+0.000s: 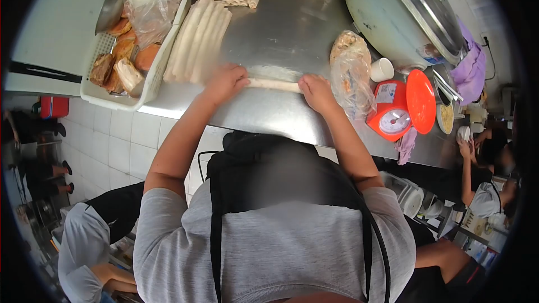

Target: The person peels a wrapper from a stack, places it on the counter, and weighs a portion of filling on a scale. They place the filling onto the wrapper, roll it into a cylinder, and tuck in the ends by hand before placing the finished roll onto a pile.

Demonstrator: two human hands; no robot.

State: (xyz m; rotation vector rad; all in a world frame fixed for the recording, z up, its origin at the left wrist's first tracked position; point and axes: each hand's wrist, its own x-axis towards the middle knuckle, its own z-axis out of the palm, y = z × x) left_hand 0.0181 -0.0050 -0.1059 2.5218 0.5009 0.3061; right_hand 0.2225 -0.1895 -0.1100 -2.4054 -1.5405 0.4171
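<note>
Near the counter's [269,116] front edge, our left hand [227,84] and right hand [318,93] grip opposite ends of a pale, thin, straight roll [273,84]; beyond, we see floury steel between laid-out rolls [197,42] and a bag [352,84].
</note>
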